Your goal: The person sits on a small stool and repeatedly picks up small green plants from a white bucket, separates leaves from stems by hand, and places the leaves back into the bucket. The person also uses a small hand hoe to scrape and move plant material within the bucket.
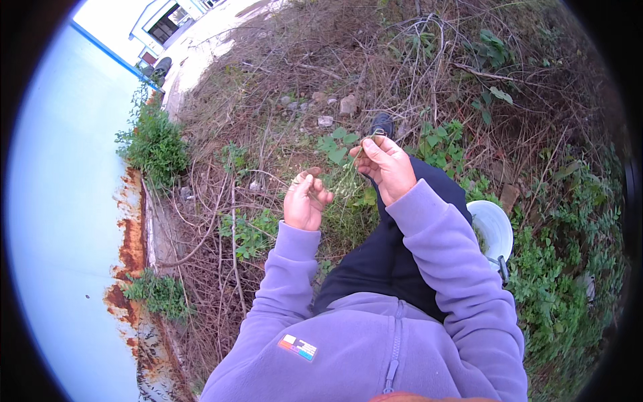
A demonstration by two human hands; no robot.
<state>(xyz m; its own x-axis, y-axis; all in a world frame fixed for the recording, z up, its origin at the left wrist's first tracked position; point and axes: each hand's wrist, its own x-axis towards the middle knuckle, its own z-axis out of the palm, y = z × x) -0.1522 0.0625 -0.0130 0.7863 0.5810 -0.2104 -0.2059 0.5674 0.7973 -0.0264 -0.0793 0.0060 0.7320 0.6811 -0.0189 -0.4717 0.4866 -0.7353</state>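
Note:
My right hand (386,167) pinches the stalk of a thin green plant sprig (348,179) between thumb and fingers. The sprig hangs down to the left of that hand, with fine stems and small pale buds or seed heads. To its left, my left hand (306,203) is raised with its thumb and fingertips together. Something small and brownish shows at those fingertips, too unclear to name. The two hands are apart, in front of my dark trousers and above the weeds.
A white bucket (494,229) stands right of my leg, with some greenery inside. Dry stems and brush (301,74) cover the ground, among stones (347,105) and green weeds (442,144). A pale blue, rust-edged wall (74,201) runs along the left.

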